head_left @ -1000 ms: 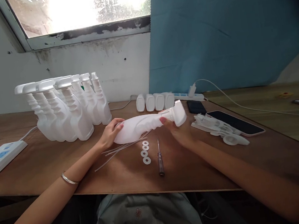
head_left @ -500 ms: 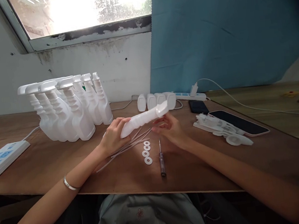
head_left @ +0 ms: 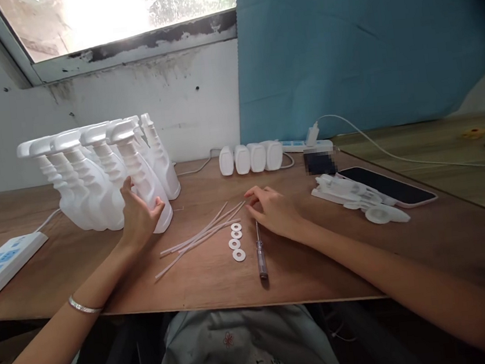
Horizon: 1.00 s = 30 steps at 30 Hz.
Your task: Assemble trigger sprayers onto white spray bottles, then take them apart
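Flanking bottle (head_left: 146,178), left fingers (head_left: 128,190) spread, table edge (head_left: 347,297) well apart

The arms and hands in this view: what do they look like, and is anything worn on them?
Human, and ungloved. The left hand and right hand are bare, with no rings visible on the fingers. A narrow silvery bangle circles the left forearm; the right forearm has none. No cables run along either.

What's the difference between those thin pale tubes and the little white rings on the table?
The tubes are long and thin, while the rings are round and flat, with a hole in the middle. The tubes lie loosely crossed; the rings form a short row. Both are pale and rest on the table.
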Tool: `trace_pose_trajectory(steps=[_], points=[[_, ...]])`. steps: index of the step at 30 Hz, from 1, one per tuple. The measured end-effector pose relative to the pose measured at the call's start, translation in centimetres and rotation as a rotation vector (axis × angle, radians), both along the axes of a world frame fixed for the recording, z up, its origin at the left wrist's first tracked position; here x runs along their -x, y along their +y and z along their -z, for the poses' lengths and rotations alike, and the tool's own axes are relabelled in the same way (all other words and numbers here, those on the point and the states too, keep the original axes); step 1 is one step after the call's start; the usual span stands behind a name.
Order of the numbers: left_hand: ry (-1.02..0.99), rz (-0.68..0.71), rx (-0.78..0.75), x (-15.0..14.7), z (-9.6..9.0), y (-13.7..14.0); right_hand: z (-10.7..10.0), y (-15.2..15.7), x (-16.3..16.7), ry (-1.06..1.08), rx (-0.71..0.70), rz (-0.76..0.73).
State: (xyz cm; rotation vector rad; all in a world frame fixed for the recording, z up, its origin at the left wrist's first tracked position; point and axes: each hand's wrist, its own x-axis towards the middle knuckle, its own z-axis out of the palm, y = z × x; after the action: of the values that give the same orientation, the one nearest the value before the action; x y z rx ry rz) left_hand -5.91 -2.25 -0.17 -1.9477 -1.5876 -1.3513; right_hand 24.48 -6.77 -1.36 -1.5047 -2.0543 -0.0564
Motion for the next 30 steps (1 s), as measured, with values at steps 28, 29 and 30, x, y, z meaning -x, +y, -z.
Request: trace_pose_trajectory(steps=[28, 29, 30], points=[[0.755, 0.806, 0.388, -9.5, -2.4, -3.2, -1.9, 0.8, -3.4, -0.503, 0.148, 0.414], [0.785, 0.839, 0.448, -10.0, -2.1, -2.8, -1.9, 0.7, -3.4, -0.506, 0.14, 0.451], [0.806, 0.859, 0.495, -10.4, -1.8, -2.4, -1.9, 0.6, -3.5, -0.51, 0.148, 0.492]])
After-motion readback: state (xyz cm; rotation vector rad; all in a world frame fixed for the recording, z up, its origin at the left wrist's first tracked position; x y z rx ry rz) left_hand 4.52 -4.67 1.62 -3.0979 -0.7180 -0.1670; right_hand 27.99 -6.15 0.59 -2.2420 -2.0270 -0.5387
